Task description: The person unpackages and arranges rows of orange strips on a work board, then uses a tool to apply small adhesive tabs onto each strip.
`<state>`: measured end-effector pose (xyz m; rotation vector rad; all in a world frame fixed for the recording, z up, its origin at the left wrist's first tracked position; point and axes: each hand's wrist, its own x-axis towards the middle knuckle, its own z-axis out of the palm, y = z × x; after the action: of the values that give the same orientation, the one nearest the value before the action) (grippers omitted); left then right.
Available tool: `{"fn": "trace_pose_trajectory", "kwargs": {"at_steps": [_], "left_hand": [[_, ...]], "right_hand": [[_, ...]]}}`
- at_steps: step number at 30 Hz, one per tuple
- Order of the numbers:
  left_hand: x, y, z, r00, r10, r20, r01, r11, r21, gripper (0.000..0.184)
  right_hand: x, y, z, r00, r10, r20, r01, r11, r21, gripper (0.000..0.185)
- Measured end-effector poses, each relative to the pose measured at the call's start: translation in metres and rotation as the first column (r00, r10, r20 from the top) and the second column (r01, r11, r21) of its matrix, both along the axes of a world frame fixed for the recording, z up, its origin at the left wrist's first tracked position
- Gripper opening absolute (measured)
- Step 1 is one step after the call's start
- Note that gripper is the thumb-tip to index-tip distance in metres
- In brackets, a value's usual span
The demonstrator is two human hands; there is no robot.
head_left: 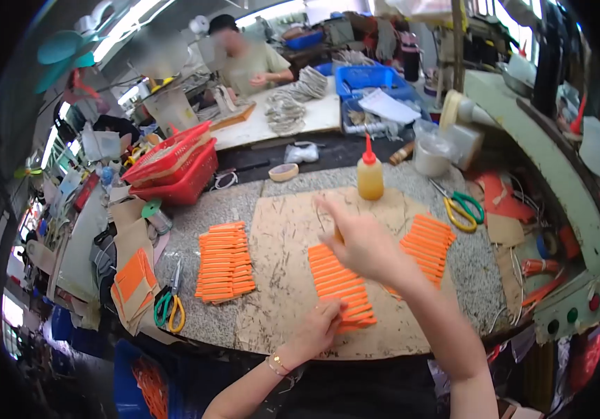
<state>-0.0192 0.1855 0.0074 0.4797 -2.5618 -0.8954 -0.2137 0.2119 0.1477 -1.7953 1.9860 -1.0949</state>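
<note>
The person's left hand, fingers curled together, touches the lower end of the middle row of narrow, flat orange strips on the brown, glue-marked board; whether the fingers clamp a strip cannot be told. The right hand, blurred, is over the upper part of that row, a small yellowish piece showing by its fingers; their grip cannot be made out. To the left lies a stacked batch of orange strips, to the right a slanting batch of orange strips. A squat, clear plastic bottle of amber liquid with a red nozzle stands upright beyond the right hand, and green-and-yellow-handled metal scissors lie near the right batch
</note>
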Motion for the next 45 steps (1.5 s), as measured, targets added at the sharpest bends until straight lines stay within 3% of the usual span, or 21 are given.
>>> {"fn": "trace_pose_trajectory", "kwargs": {"at_steps": [2, 3, 5, 8, 9, 12, 15, 18, 21, 24, 26, 27, 29, 31, 32, 34, 36, 38, 41, 42, 45], "left_hand": [[0.017, 0.000, 0.008, 0.999, 0.010, 0.045, -0.012, 0.999, 0.049, 0.029], [0.025, 0.001, 0.008, 0.999, 0.016, 0.037, -0.020, 0.994, 0.108, 0.027], [0.040, 0.003, 0.007, 0.999, 0.022, 0.030, -0.028, 0.973, 0.231, 0.022], [0.049, 0.005, 0.013, 0.994, 0.086, -0.063, -0.050, 0.897, 0.438, 0.013], [0.047, 0.003, 0.004, 0.967, 0.114, -0.228, 0.024, 0.849, 0.528, 0.005], [0.053, 0.005, 0.007, 0.963, 0.186, -0.193, -0.062, 0.854, 0.516, 0.005], [0.059, 0.012, 0.026, 0.991, 0.132, 0.024, -0.129, 0.885, 0.446, 0.009], [0.062, 0.019, 0.022, 0.984, 0.176, 0.011, -0.139, 0.732, 0.667, 0.011], [0.067, 0.016, 0.014, 0.991, 0.094, -0.090, 0.032, 0.501, 0.865, 0.013], [0.069, 0.017, 0.022, 0.982, -0.037, -0.184, 0.180, 0.474, 0.862, 0.013], [0.071, 0.018, 0.025, 0.981, -0.054, -0.186, 0.191, 0.414, 0.890, 0.014], [0.072, 0.019, 0.027, 0.981, -0.061, -0.186, 0.195, 0.382, 0.903, 0.015], [0.068, 0.018, 0.040, 0.996, -0.025, -0.088, 0.082, 0.668, 0.740, 0.015], [0.063, 0.022, 0.036, 0.993, 0.117, -0.025, -0.084, 0.828, 0.555, 0.018], [0.056, 0.023, 0.042, 0.988, 0.112, -0.106, -0.075, 0.950, 0.303, 0.019], [0.047, 0.026, 0.048, 0.980, 0.068, -0.186, -0.040, 0.988, 0.150, 0.021], [0.040, 0.026, 0.051, 0.966, 0.090, -0.241, -0.090, 0.996, 0.011, 0.021], [0.033, 0.023, 0.049, 0.956, 0.094, -0.277, -0.099, 0.995, -0.001, 0.018], [0.031, 0.017, 0.038, 0.962, 0.059, -0.267, -0.049, 0.998, 0.043, 0.016], [0.032, 0.017, 0.033, 0.969, 0.056, -0.242, -0.034, 0.995, 0.091, 0.016], [0.031, 0.025, 0.013, 0.981, 0.045, -0.191, -0.023, 0.993, 0.116, 0.015]], "right_hand": [[0.011, 0.027, -0.035, 0.994, 0.103, 0.021, -0.105, 0.987, 0.122, 0.048], [0.016, 0.040, -0.069, 0.977, 0.186, 0.103, -0.197, 0.973, 0.118, 0.045], [0.026, 0.068, -0.097, 0.957, 0.283, 0.066, -0.290, 0.946, 0.143, 0.044], [0.038, 0.090, -0.130, 0.971, 0.240, -0.015, -0.237, 0.967, 0.093, 0.049], [0.041, 0.094, -0.133, 0.973, 0.230, -0.035, -0.227, 0.970, 0.084, 0.050], [0.048, 0.094, -0.125, 0.984, 0.180, 0.004, -0.180, 0.984, 0.008, 0.046], [0.057, 0.095, -0.114, 0.972, 0.164, 0.171, -0.161, 0.987, -0.027, 0.034], [0.063, 0.096, -0.118, 0.930, 0.158, 0.333, -0.170, 0.985, 0.008, 0.020], [0.062, 0.100, -0.106, 0.879, 0.164, 0.447, -0.201, 0.979, 0.036, 0.012], [0.062, 0.106, -0.100, 0.797, 0.174, 0.579, -0.259, 0.963, 0.067, 0.011], [0.062, 0.109, -0.105, 0.709, 0.160, 0.687, -0.273, 0.960, 0.059, 0.012], [0.061, 0.110, -0.107, 0.727, 0.149, 0.670, -0.257, 0.964, 0.065, 0.012], [0.060, 0.112, -0.112, 0.760, 0.125, 0.637, -0.227, 0.970, 0.081, 0.014], [0.062, 0.109, -0.106, 0.864, 0.045, 0.502, -0.088, 0.994, 0.062, 0.010], [0.064, 0.108, -0.103, 0.899, -0.014, 0.438, -0.017, 0.998, 0.068, 0.009], [0.065, 0.103, -0.110, 0.829, -0.045, 0.557, 0.010, 0.998, 0.065, 0.010], [0.064, 0.100, -0.098, 0.835, -0.087, 0.544, 0.053, 0.996, 0.076, 0.014], [0.062, 0.101, -0.104, 0.639, -0.063, 0.767, 0.058, 0.998, 0.033, 0.009], [0.047, 0.111, -0.105, 0.665, -0.102, 0.740, 0.223, 0.972, -0.067, 0.006], [0.037, 0.118, -0.103, 0.739, -0.107, 0.665, 0.244, 0.963, -0.115, 0.007], [0.021, 0.138, -0.110, 0.768, -0.149, 0.623, 0.292, 0.947, -0.134, 0.022]]}}
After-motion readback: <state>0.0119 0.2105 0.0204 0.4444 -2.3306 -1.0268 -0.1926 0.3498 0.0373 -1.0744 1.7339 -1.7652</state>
